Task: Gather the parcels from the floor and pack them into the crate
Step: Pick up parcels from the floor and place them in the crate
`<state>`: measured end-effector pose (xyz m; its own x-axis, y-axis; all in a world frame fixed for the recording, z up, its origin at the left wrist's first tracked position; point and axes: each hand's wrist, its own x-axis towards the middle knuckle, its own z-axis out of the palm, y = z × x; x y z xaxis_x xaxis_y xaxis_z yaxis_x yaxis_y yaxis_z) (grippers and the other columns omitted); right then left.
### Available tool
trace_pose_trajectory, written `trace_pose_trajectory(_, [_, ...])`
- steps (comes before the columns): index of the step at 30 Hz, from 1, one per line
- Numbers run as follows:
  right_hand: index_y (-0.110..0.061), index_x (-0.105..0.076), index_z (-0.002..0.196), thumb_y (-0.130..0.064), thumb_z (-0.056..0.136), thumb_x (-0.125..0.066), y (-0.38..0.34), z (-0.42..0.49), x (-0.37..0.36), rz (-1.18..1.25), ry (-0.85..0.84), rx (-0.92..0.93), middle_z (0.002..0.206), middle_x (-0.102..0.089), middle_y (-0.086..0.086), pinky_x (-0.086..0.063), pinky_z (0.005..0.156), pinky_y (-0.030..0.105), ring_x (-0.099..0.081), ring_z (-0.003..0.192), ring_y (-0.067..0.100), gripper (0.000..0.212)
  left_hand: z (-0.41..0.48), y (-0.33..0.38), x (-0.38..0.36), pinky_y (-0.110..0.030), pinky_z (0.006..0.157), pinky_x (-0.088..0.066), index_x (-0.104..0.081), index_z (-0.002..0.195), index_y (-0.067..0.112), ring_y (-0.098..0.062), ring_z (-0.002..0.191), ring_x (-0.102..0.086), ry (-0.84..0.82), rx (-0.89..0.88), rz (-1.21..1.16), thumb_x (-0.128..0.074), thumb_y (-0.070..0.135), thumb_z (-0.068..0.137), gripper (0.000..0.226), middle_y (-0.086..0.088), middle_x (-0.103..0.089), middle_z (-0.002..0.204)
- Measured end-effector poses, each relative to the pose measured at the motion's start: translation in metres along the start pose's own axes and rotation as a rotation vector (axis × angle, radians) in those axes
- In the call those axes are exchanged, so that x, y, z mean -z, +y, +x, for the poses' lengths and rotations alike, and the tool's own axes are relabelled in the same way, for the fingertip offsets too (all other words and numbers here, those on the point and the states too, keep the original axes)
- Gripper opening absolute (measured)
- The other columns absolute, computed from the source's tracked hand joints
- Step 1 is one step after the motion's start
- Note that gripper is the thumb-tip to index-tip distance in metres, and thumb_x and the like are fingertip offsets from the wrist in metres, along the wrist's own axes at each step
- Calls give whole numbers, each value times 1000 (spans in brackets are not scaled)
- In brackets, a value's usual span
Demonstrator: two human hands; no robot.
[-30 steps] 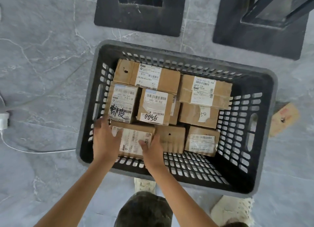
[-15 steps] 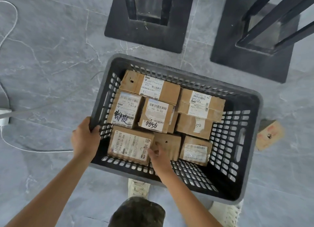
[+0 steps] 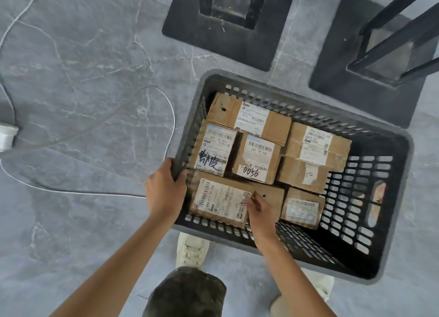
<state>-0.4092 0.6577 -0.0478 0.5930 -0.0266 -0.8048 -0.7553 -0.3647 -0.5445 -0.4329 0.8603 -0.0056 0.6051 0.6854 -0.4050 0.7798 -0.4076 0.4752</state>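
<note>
Left hand in a curled grip; right hand knuckles-up just beside it, fingers bent downward.

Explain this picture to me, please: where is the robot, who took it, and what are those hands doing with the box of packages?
There is no robot here. A person works with bare hands, and a camera worn on their head looks down, so you see their own arms. A dark plastic crate stands on the grey tiled floor and holds the cardboard parcels; I count eight. The left hand grips the crate's rim. The right hand reaches inside, with its fingertips at the edge of the labelled front parcel; whether it pinches it is unclear. A white cable lies on the floor to the left.
</note>
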Motion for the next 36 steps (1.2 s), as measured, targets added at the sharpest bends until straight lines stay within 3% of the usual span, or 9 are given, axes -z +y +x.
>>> trace_pose_trajectory(7, [-15, -63, 113, -11, 97, -48, 3, -2, -19, -105, 108, 118, 105, -69, -2, -57, 84, 35, -66, 97, 13, 22, -4, -2, -18, -29, 55, -34, -41, 88, 16, -21, 66, -52, 79, -94, 19, -53, 11, 86, 13, -2, -55, 82])
trace_pose_trajectory(13, [-15, -54, 115, -8, 99, -41, -10, 8, -14, -181, 11, -9, 116, -63, 5, -54, 90, 39, -60, 110, 23, 21, -4, -3, -12, -37, 64, -44, -36, 91, 19, -25, 79, -52, -51, -125, -31, -45, 24, 78, 17, 0, -51, 85])
trace_pose_trajectory(17, [-9, -46, 126, -14, 97, -49, -36, 3, -5, -345, -128, -106, 125, -59, 8, -50, 59, 19, -60, 98, 19, 30, -3, 4, 11, -42, 85, -51, -42, 115, 13, -24, 105, -51, -213, -94, 49, -59, 17, 87, 33, -4, -50, 112])
trace_pose_trajectory(19, [-8, -46, 128, -17, 97, -48, -56, -17, 2, -379, -119, -76, 124, -59, 8, -52, 59, 21, -63, 93, 20, 32, -8, 16, 34, -44, 92, -49, -43, 126, 13, -23, 111, -49, -145, -70, 34, -61, 20, 89, 42, -6, -45, 123])
trace_pose_trajectory(22, [-9, -48, 131, -18, 99, -45, -85, -61, 13, -320, -86, -26, 122, -59, 10, -54, 85, 36, -62, 105, 27, 34, -27, 48, 70, -24, 74, -51, -50, 112, 17, -19, 93, -52, -1, -149, -44, -55, -1, 87, 32, -3, -45, 108])
trace_pose_trajectory(25, [-14, -53, 121, -23, 99, -46, -123, -114, 37, -236, -52, 29, 112, -61, 2, -53, 66, 14, -63, 93, 10, 25, -53, 108, 107, -8, 59, -43, -50, 92, 19, -10, 73, -48, -45, -283, -125, -48, -10, 86, 30, 7, -42, 91])
trace_pose_trajectory(28, [-15, -54, 125, -21, 98, -46, -164, -167, 74, -156, 49, 64, 116, -59, -2, -45, 87, 19, -53, 98, 5, 29, -82, 177, 145, -20, 55, -43, -45, 84, 21, -9, 68, -46, -86, -440, -125, -46, -9, 87, 30, 5, -45, 88])
trace_pose_trajectory(32, [-16, -58, 120, -18, 97, -46, -208, -230, 131, 23, 204, 100, 94, -60, -6, -45, 69, 21, -57, 83, 8, 26, -116, 254, 199, -20, 55, -32, -39, 74, 25, -9, 65, -39, -131, -587, -188, -43, -14, 81, 40, 8, -43, 78])
trace_pose_trajectory(36, [-18, -61, 116, -13, 94, -49, -232, -303, 206, 166, 325, 139, 111, -64, 6, -50, 92, 42, -61, 102, 23, 25, -154, 311, 259, -22, 58, -37, -36, 67, 26, -14, 68, -45, -133, -658, -208, -47, -18, 77, 47, 5, -45, 72])
